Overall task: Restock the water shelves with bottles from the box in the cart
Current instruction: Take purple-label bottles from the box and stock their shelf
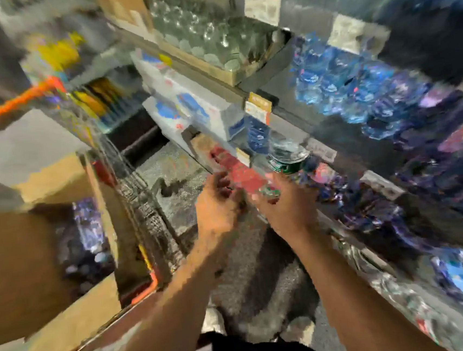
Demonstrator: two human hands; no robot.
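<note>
The whole head view is heavily blurred. My right hand (286, 201) reaches toward the lower shelf edge (321, 149) and seems to grip a clear water bottle with a green label (288, 160) that sticks up above its fingers. My left hand (216, 205) is close beside it on the left with fingers curled; the blur hides whether it holds anything. The open cardboard box (55, 181) sits in the cart (131, 202) at the left, with dark wrapped bottles (88, 228) inside.
Shelves on the right carry blue-wrapped water packs (342, 79) and purple packs (436, 172). A tray of clear bottles (206, 42) stands on the upper shelf. The cart's orange handle (6, 109) crosses the upper left. Grey floor (251, 272) lies between cart and shelves.
</note>
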